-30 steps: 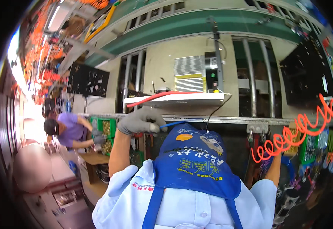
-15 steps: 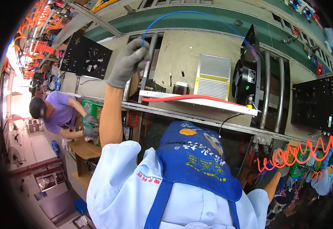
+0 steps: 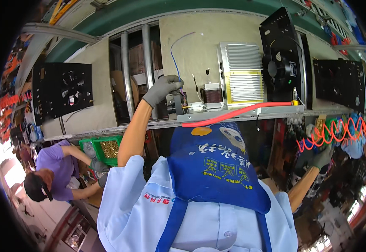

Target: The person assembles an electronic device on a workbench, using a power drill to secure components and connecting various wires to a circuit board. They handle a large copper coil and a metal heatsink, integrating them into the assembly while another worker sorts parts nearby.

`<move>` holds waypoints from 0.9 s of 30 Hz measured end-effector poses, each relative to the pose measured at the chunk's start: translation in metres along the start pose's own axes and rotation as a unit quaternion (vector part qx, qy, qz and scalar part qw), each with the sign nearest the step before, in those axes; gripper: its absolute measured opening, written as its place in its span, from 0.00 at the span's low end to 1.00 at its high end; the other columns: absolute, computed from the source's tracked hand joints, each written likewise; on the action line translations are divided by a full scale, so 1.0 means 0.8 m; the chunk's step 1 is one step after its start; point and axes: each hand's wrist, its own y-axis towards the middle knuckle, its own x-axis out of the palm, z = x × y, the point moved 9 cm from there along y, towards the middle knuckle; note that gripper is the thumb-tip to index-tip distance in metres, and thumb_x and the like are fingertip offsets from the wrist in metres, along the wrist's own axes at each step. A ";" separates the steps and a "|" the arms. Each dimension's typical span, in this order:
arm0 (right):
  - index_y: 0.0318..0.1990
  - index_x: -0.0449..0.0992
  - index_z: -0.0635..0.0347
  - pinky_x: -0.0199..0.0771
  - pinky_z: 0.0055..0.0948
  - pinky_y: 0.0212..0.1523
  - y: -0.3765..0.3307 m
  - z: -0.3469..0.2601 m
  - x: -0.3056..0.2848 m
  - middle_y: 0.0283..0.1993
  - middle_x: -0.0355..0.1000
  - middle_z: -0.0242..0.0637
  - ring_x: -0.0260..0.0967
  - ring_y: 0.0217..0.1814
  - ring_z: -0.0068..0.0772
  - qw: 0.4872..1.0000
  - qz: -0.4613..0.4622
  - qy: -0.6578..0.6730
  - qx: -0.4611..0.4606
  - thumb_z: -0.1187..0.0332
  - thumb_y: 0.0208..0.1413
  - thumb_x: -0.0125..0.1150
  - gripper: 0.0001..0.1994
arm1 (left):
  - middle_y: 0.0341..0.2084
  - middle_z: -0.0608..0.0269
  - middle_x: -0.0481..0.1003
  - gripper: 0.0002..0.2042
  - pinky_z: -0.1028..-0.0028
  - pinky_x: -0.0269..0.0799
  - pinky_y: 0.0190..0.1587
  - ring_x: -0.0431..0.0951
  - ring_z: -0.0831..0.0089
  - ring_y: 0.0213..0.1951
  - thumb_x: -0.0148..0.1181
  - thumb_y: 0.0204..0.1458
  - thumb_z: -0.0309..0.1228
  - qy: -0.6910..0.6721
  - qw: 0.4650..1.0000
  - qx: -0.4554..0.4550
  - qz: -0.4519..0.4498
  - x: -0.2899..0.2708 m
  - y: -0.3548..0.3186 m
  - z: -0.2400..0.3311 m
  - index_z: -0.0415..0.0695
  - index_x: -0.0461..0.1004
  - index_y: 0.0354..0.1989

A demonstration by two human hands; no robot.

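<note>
Forearm (image 3: 134,132) slanting upward, left hand (image 3: 165,90) pinching blue wire (image 3: 173,52), right hand (image 3: 323,158) outstretched

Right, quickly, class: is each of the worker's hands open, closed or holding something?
Grey-gloved left hand: closed, holding a thin blue wire.
Grey-gloved right hand: cannot tell whether open or closed.

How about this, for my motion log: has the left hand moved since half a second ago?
Yes: the left hand has moved right and toward the near end of the metal bar beside it, judged against that bar.
</note>
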 end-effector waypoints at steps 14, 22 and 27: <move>0.48 0.80 0.67 0.77 0.26 0.35 -0.450 -0.106 0.543 0.35 0.78 0.35 0.76 0.31 0.22 0.654 -0.742 -0.148 0.019 0.70 0.61 0.58 0.12 | 0.29 0.62 0.80 0.14 0.78 0.60 0.12 0.74 0.80 0.22 0.62 0.58 0.32 -0.037 0.999 -0.025 0.011 0.006 -0.052 0.043 0.35 0.80 0.47; 0.41 0.83 0.66 0.78 0.32 0.40 -0.610 -0.025 0.555 0.34 0.79 0.45 0.78 0.32 0.35 0.483 -0.855 -0.184 0.036 0.65 0.54 0.59 0.14 | 0.31 0.64 0.80 0.10 0.76 0.73 0.36 0.76 0.79 0.31 0.63 0.55 0.26 0.056 0.997 0.007 -0.052 0.015 -0.031 0.056 0.35 0.82 0.43; 0.37 0.84 0.68 0.80 0.33 0.35 -0.628 0.000 0.553 0.27 0.79 0.44 0.79 0.27 0.35 0.474 -0.843 -0.200 0.154 0.69 0.51 0.59 0.12 | 0.32 0.62 0.81 0.09 0.75 0.73 0.42 0.77 0.78 0.35 0.62 0.55 0.23 0.062 0.991 -0.069 -0.092 0.020 -0.020 0.044 0.33 0.82 0.41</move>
